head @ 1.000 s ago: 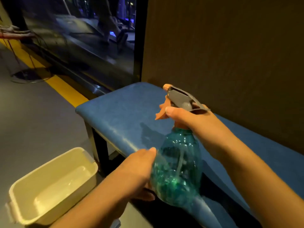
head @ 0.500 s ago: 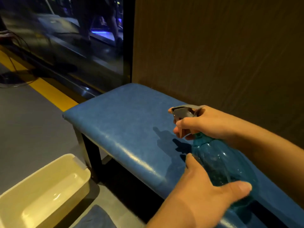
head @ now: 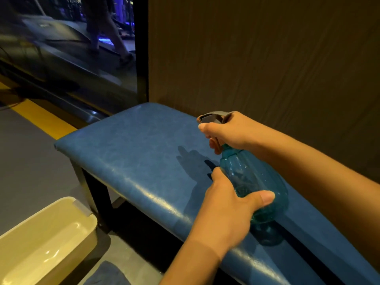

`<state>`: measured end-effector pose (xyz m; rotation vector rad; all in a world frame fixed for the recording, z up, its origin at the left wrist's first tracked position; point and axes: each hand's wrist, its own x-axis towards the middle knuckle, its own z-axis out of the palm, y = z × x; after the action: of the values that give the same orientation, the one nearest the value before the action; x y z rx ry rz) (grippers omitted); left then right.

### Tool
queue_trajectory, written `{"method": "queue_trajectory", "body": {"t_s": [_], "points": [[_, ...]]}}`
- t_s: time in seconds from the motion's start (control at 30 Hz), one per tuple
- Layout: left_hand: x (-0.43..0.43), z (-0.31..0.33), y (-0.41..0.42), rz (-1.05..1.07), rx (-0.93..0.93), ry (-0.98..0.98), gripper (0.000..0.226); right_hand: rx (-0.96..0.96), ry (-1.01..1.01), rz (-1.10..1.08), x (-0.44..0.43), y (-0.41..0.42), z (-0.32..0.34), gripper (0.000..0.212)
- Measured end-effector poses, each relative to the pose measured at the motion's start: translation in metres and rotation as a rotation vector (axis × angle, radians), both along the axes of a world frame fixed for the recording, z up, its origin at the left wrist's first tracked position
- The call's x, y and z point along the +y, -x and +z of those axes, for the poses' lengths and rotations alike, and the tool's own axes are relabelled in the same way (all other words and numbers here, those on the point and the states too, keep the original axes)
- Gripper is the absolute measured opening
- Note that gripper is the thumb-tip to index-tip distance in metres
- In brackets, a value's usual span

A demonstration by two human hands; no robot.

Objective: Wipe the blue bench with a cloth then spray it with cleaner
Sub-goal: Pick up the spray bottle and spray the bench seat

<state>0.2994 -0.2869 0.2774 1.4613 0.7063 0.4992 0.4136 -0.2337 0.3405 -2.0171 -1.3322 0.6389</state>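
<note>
A person held a teal spray bottle [head: 253, 182] over the blue bench [head: 133, 153], its grey nozzle aimed along the padded seat. The right hand [head: 228, 130] was closed around the sprayer head, fingers curled on the trigger, while the left hand [head: 224, 206] cupped the bottle's body, thumb pressed against its side. A cream plastic tub [head: 41, 239] sat on the floor beside the bench leg (a blue cloth [head: 107, 274] lay just beside it, partly out of frame)

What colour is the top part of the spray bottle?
Grey. The spray head shows best in the head view, above the see-through teal bottle.
</note>
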Motion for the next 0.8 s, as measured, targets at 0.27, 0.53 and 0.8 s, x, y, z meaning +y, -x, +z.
{"method": "queue_trajectory", "body": {"t_s": [0.27,0.53,0.8], "points": [[0.003,-0.006,-0.007,0.098,-0.028,-0.096,0.079,0.125,-0.04,0.131,0.004,0.0,0.004,0.011],[0.02,-0.005,-0.007,0.086,-0.003,-0.024,0.052,-0.029,-0.037,0.012,0.015,0.0,0.0,0.026],[0.002,-0.008,-0.016,0.122,-0.029,-0.02,0.058,0.029,-0.001,0.087,0.005,-0.006,-0.005,0.016]]}}
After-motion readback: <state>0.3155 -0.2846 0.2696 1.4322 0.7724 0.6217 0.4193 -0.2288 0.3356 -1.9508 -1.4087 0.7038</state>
